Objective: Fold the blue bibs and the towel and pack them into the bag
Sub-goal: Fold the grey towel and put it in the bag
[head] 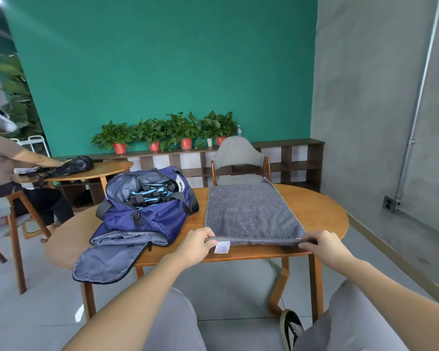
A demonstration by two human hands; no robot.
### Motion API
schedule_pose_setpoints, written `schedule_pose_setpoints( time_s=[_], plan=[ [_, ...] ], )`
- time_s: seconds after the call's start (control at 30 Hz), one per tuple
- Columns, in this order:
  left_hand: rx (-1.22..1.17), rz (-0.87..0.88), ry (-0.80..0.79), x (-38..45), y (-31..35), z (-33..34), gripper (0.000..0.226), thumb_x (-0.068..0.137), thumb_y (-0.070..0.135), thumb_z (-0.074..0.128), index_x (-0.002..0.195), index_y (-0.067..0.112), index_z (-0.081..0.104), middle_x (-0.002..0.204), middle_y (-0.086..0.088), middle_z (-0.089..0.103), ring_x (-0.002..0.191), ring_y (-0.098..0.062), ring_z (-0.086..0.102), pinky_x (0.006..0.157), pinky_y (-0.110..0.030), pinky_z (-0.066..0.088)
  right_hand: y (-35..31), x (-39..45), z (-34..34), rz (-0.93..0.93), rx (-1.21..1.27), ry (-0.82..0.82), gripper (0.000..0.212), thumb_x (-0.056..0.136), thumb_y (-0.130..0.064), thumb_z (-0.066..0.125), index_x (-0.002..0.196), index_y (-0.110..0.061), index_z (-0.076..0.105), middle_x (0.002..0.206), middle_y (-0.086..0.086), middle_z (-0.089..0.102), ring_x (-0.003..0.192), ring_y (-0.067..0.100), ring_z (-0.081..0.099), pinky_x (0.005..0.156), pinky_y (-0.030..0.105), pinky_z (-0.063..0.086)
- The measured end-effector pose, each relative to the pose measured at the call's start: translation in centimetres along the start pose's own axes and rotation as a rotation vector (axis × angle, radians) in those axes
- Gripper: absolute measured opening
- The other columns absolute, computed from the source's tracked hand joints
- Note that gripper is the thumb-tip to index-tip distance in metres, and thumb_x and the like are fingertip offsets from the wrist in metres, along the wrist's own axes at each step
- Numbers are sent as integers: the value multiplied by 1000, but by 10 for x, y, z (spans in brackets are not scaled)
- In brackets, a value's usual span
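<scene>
Head view: towel (251,211) lengthwise away (flat).

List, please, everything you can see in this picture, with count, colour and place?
towel: one, grey, flat on table, right
bag: one, navy, open, on table, left
bibs: several, blue, inside bag
table: one, wooden, front
chair: one, grey, behind table
potted plants: five, green, four in red pots, on back shelf
second person: one, far left, at another table
left hand: pinches towel's near left corner
right hand: pinches near right corner
</scene>
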State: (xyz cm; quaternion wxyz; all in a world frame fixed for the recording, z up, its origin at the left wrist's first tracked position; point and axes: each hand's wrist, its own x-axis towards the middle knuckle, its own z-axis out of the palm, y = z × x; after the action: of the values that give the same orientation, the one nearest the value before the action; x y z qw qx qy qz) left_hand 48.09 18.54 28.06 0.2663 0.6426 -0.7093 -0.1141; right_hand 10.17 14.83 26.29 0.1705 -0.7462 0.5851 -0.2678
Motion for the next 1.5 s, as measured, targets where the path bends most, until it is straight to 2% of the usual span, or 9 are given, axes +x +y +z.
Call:
schedule_pose_setpoints(
  time_s=[0.23, 0.33, 0.43, 0.57, 0.77, 0.93, 1.03, 1.27, 1.5],
  plan=[
    [-191, 34, 95, 7, 19, -33, 8, 94, 24, 69, 87, 27, 71, 92, 10, 74, 91, -7, 67, 86, -31, 51, -28, -3, -53, 54, 410, -37, 19, 82, -32, 82, 83, -13, 80, 77, 4, 76, 69, 16, 71, 61, 28, 56],
    [-277, 34, 84, 15, 24, -43, 9, 96, 23, 68, 91, 27, 73, 94, 10, 76, 93, -14, 70, 86, -36, 53, -33, 2, -70, 55, 553, -72, 23, 79, -30, 84, 82, -7, 80, 88, 15, 77, 85, 32, 74, 80, 47, 60],
    [-310, 36, 64, 25, 23, -48, 10, 96, 23, 69, 94, 30, 75, 96, 8, 76, 95, -19, 70, 85, -37, 55, -34, 11, -78, 90, 647, -80, 27, 77, -26, 86, 85, -2, 79, 93, 21, 76, 87, 40, 72, 85, 49, 59],
    [-315, 49, 106, 48, 21, -53, 8, 94, 26, 71, 99, 30, 77, 104, 14, 75, 103, -3, 66, 92, -30, 53, -33, 33, -81, 98, 604, -74, 30, 73, -33, 86, 83, -6, 80, 81, 21, 72, 58, 28, 58, 60, 38, 50],
    [-235, -12, 190, 104, 12, -55, 12, 99, 22, 63, 109, 21, 70, 107, 11, 69, 102, -8, 63, 86, -27, 46, -32, 106, -77, 90, 596, -57, 14, 85, -21, 80, 94, -9, 80, 96, 10, 78, 94, 26, 73, 90, 43, 59],
    [-285, -46, 265, 174, -1, -56, 11, 99, 19, 64, 107, 18, 71, 104, 8, 69, 97, -5, 62, 78, -15, 44, -34, 190, -77, 125, 672, -73, 17, 87, -17, 77, 100, -7, 77, 99, 13, 77, 91, 26, 73, 88, 44, 56],
    [-421, -63, 320, 232, -10, -57, 9, 97, 17, 67, 103, 16, 74, 100, 6, 72, 94, -7, 65, 82, -25, 51, -37, 254, -80, 114, 736, -56, 18, 88, -14, 76, 102, -2, 75, 99, 16, 76, 86, 24, 72, 81, 38, 56],
    [-165, -220, 192, 351, -91, 28, 5, 94, 19, 72, 91, 23, 72, 93, 2, 72, 93, -21, 66, 82, -34, 51, 21, 384, 13, 140, 252, -52, 13, 86, -30, 80, 90, -19, 75, 93, -4, 73, 91, 15, 67, 71, 29, 48],
    [49, -192, 147, 378, -146, 95, 8, 97, 27, 66, 92, 21, 68, 102, 2, 59, 107, -28, 54, 91, -43, 43, 78, 417, 93, 62, 40, -111, 14, 87, -43, 75, 80, -39, 63, 138, -2, 59, 130, 24, 50, 111, 45, 37]
  ],
)
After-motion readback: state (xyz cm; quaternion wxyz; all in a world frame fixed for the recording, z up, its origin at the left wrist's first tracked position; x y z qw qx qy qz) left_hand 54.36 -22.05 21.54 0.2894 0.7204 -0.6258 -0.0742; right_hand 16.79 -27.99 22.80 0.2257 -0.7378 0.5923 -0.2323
